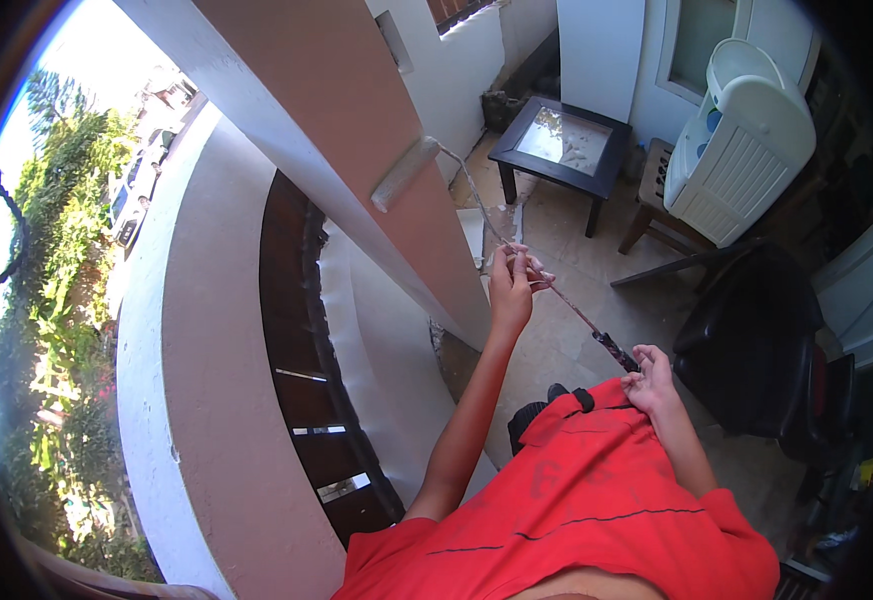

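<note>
A paint roller with a whitish sleeve rests against the pinkish face of a square pillar. Its thin, paint-smeared metal rod runs down toward me and ends in a dark grip. Partway along the rod, my left hand has its fingers closed around it. Lower and to the right, my right hand is curled at the end of the dark grip. Some of its fingers look loosely bent. Whitish paint marks show on the left fingers.
Behind the pillar stands a low dark table with a glass top. A white plastic chair sits on a wooden stool, with a black chair nearer on the right. A curved parapet runs along the left, greenery beyond it.
</note>
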### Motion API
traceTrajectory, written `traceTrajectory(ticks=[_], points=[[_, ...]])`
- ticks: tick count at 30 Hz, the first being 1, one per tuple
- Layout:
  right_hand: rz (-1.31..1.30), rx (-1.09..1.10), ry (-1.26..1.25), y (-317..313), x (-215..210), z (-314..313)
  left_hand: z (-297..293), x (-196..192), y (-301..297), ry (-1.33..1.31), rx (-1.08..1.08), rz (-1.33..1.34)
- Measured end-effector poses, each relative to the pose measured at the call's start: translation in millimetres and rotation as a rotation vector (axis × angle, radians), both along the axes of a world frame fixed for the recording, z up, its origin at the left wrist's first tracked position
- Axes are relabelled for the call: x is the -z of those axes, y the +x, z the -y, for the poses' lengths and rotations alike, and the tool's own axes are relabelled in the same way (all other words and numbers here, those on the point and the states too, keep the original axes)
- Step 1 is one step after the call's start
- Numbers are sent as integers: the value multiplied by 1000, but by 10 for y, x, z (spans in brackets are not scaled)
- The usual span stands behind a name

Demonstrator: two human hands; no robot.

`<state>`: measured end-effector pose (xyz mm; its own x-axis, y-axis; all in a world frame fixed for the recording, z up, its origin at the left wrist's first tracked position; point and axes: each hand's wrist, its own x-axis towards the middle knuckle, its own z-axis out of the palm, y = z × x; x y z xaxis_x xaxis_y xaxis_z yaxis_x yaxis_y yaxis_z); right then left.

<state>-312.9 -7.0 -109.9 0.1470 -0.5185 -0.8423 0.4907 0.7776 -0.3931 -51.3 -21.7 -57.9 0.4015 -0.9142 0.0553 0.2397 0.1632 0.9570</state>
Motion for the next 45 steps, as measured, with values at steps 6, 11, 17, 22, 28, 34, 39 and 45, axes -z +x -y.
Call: traceTrajectory(ticks=[6, 11, 17, 22, 28, 34, 39, 45], points=[[160, -33, -10, 25, -159, -59, 19, -248, 43, -119, -88, 2], [358, -61, -33, 60, -203, -23, 76, -601, 138, -192, -86, 66], [134, -19, 12, 147, -79, 47, 53, -229, 112, -154, -39, 23], [-17, 166, 153, 33, 39, 80, -71, 233, -89, 40, 24, -98], [-71, 226, 22, -52, 83, 62, -9, 226, -104, 32, 29, -112], [-105, 136, -156, -89, 26, -33, 40, -171, -23, -65, 27, -96], [-79, 42, -295, 92, -225, -93, 115, -605, 74, -118, 6, -72], [-211, -145, -748, 186, -338, -132, 157, -1143, 149, -172, -4, -36]])
